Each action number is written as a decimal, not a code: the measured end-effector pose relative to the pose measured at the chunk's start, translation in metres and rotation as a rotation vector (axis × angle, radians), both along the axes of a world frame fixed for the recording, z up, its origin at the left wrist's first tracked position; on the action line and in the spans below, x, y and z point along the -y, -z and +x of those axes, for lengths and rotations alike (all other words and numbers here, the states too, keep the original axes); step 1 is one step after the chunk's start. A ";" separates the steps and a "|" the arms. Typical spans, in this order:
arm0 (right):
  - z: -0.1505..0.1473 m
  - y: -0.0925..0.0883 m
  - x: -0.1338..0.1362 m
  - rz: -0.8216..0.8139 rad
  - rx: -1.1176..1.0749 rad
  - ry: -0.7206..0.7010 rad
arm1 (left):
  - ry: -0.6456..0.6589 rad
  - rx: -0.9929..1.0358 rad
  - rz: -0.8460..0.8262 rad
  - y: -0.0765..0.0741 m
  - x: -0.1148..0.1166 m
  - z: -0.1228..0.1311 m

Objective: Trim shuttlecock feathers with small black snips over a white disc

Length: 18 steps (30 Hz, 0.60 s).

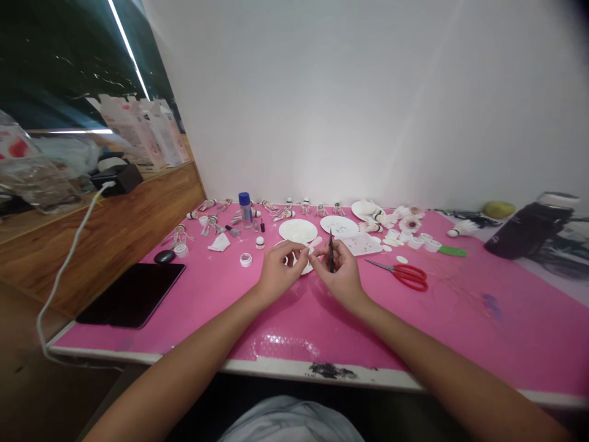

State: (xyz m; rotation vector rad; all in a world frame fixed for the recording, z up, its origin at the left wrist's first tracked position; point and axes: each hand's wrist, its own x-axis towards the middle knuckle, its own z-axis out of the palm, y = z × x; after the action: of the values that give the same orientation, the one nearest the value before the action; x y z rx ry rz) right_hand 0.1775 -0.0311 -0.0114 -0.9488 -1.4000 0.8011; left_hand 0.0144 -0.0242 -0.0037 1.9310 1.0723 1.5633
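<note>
My left hand [278, 269] hovers over the pink table mat [285, 319], fingers pinched on a small white piece [307, 250] that I cannot name. My right hand [341, 270] is closed around thin dark tweezers [331, 251], held upright with the tips close to that white piece. Both hands meet above a white paper plate [307, 267] at the middle of the mat. Two more white discs [297, 230] lie just behind them.
Red-handled scissors [405, 274] lie right of my hands. A blue-capped bottle [245, 208], small figurines, white caps and shuttlecock parts line the back. A black tablet [133, 293] and a dark mouse [164, 256] sit at the left; a black bag [529, 230] stands at the far right.
</note>
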 end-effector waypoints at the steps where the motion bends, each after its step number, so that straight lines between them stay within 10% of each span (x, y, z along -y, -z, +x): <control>1: 0.000 0.000 0.000 0.001 0.002 0.002 | 0.000 0.004 -0.004 0.000 0.000 0.000; 18: -0.001 -0.001 0.002 0.000 0.001 -0.002 | -0.036 -0.005 0.016 0.004 -0.003 0.002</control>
State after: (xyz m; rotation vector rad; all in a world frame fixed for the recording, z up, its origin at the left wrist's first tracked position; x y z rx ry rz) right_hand 0.1766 -0.0335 -0.0099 -0.9481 -1.4019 0.8019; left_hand 0.0165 -0.0215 -0.0081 1.9365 1.1062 1.5921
